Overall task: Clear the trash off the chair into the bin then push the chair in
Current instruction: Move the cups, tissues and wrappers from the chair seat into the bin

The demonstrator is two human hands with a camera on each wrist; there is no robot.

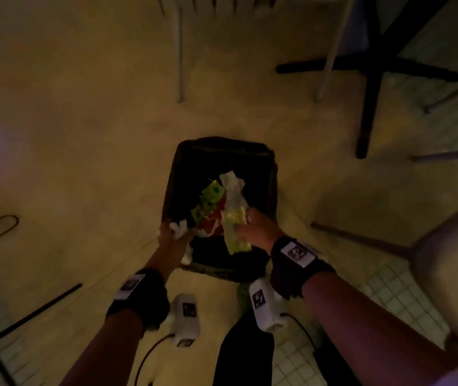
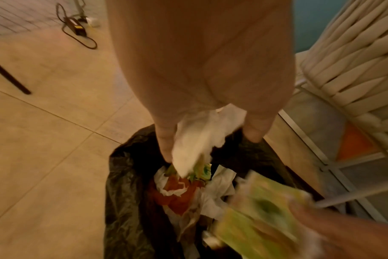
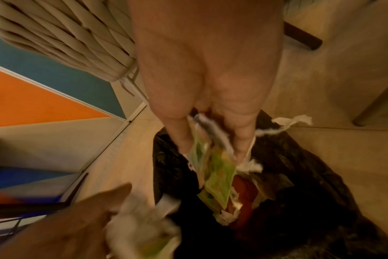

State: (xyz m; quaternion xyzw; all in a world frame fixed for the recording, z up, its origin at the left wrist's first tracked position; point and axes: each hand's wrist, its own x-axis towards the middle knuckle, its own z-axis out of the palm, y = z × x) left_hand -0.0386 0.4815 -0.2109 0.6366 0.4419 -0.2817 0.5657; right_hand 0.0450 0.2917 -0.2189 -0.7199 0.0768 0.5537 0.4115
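Both hands over black-lined bin (image 1: pixel 271 174). Left hand (image 1: pixel 172 240) clutches crumpled white tissue (image 2: pixel 197 138); right hand (image 1: pixel 255 229) grips green-yellow wrapper (image 1: pixel 236 232). Woven chair (image 2: pixel 352 70) nearby.

Landmark: bin (image 1: pixel 272 179), black-lined, mouth open upward. Both hands sit over its near rim: left hand (image 1: pixel 170 240) at the near-left corner gripping white tissue (image 2: pixel 197 138), right hand (image 1: pixel 252 228) at the near-right gripping a green wrapper (image 1: pixel 236 232). Inside the bin, red, green and white trash (image 1: pixel 211 210) fills the middle. The far part of the opening is dark and unblocked. Bare floor (image 1: pixel 82 151) left of the bin. Beyond it, pale chair legs (image 1: pixel 179 51); far right, a black cross-shaped table base (image 1: pixel 372 71). Near right, another chair (image 1: pixel 450 246) stands close.
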